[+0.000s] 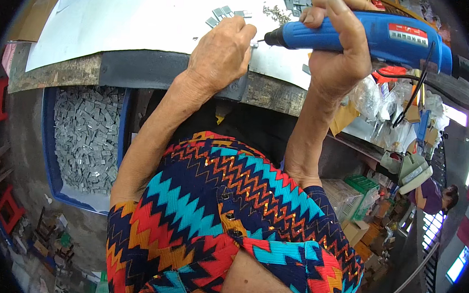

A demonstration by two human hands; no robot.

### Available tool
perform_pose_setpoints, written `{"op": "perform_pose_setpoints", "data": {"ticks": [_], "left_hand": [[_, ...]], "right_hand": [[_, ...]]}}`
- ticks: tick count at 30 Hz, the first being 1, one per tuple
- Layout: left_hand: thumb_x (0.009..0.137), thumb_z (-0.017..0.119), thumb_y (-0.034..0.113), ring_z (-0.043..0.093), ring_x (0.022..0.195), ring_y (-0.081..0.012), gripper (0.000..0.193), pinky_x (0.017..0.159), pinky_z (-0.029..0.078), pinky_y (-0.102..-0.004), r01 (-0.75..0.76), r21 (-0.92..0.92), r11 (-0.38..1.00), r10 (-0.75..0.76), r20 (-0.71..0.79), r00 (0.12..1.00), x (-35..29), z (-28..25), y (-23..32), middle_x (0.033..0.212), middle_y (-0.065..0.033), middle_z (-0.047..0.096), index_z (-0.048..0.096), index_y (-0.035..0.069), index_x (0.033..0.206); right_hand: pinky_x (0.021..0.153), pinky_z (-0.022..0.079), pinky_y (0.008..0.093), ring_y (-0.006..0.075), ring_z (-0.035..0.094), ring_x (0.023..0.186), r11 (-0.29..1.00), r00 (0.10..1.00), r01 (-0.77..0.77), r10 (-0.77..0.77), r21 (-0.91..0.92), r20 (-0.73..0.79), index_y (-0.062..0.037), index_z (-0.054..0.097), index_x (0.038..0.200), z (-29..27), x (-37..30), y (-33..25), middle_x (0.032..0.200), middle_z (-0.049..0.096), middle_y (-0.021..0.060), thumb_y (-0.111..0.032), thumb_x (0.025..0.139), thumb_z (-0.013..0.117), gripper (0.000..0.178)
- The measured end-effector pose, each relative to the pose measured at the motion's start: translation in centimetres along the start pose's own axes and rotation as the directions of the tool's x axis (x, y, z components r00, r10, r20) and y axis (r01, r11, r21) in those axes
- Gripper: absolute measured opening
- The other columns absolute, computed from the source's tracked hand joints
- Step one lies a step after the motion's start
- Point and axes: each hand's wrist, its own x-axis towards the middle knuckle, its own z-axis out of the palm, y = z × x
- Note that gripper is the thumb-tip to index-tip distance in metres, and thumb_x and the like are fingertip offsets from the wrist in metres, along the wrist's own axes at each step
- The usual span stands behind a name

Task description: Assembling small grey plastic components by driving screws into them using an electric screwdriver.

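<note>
My right hand [339, 51] is wrapped round a blue electric screwdriver [327, 36], held level with its black nose toward the left. The thin bit ends close to a small grey plastic piece [254, 44]; I cannot tell whether they touch. My left hand [221, 51] pinches that piece at the front of the white-covered table [140, 22], its fingertips partly hidden behind the knuckles. Just beyond the left hand lie several flat grey pieces [221, 15]. A scatter of tiny dark screws [276, 13] sits farther right.
A heap of grey pieces [297, 1] lies at the far edge. Below the table at left, a blue bin [47, 146] holds many grey parts. Clear plastic bags [369, 98] and a black cord [409, 98] are at right. Another person [430, 196] is in the background.
</note>
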Motion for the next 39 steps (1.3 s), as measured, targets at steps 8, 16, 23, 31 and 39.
{"op": "perform_pose_setpoints", "data": {"ticks": [8,16,23,31,39], "left_hand": [[0.072,0.056,0.002,0.058,0.071,-0.0280,0.009,0.063,0.049,-0.0366,0.032,-0.002,0.999,-0.032,0.036,0.999,0.2,-0.2,0.3,0.078,-0.0126,0.052,0.053,-0.001,0.080],[0.073,0.054,0.003,0.057,0.069,-0.0282,0.008,0.061,0.047,-0.0374,0.046,-0.003,0.999,-0.046,0.014,0.999,-0.2,0.1,-0.2,0.079,-0.0113,0.053,0.053,0.001,0.081],[0.074,0.054,0.001,0.060,0.073,-0.0275,0.009,0.065,0.052,-0.0345,0.035,0.028,0.999,-0.036,0.055,0.998,0.1,-0.4,0.0,0.077,-0.0155,0.053,0.055,-0.003,0.082],[0.073,0.055,0.003,0.056,0.070,-0.0311,0.010,0.064,0.046,-0.0393,0.069,-0.029,0.997,-0.069,0.013,0.998,0.1,0.2,-0.1,0.079,-0.0128,0.052,0.051,0.001,0.082],[0.072,0.055,0.000,0.060,0.073,-0.0309,0.010,0.065,0.050,-0.0384,0.106,0.009,0.994,-0.106,0.063,0.992,0.3,-0.7,0.2,0.075,-0.0167,0.054,0.055,-0.003,0.081]], "right_hand": [[0.054,0.046,0.0287,0.0165,0.053,0.052,0.991,0.993,0.111,-0.109,-0.069,0.041,0.0029,0.050,0.088,0.1,0.2,1.3,0.065,0.054,0.0102,0.001,0.071,0.055,0.018],[0.054,0.046,0.0274,0.0154,0.053,0.052,0.987,0.995,0.097,-0.094,-0.124,0.028,0.0028,0.051,0.087,0.1,0.3,2.3,0.066,0.054,0.0094,0.001,0.071,0.057,0.017],[0.054,0.046,0.0273,0.0151,0.053,0.052,0.992,0.991,0.111,-0.105,-0.057,0.088,0.0031,0.051,0.086,0.2,0.2,2.3,0.066,0.055,0.0090,0.001,0.071,0.058,0.017],[0.051,0.046,0.0280,0.0158,0.055,0.051,0.964,0.994,0.112,-0.108,-0.241,0.031,0.0032,0.054,0.080,1.1,0.0,1.8,0.063,0.055,0.0091,-0.001,0.068,0.059,0.014],[0.050,0.046,0.0264,0.0143,0.055,0.051,0.916,0.995,0.089,-0.065,-0.392,0.075,0.0008,0.055,0.076,1.6,0.2,2.3,0.061,0.055,0.0065,-0.002,0.064,0.062,0.014]]}}
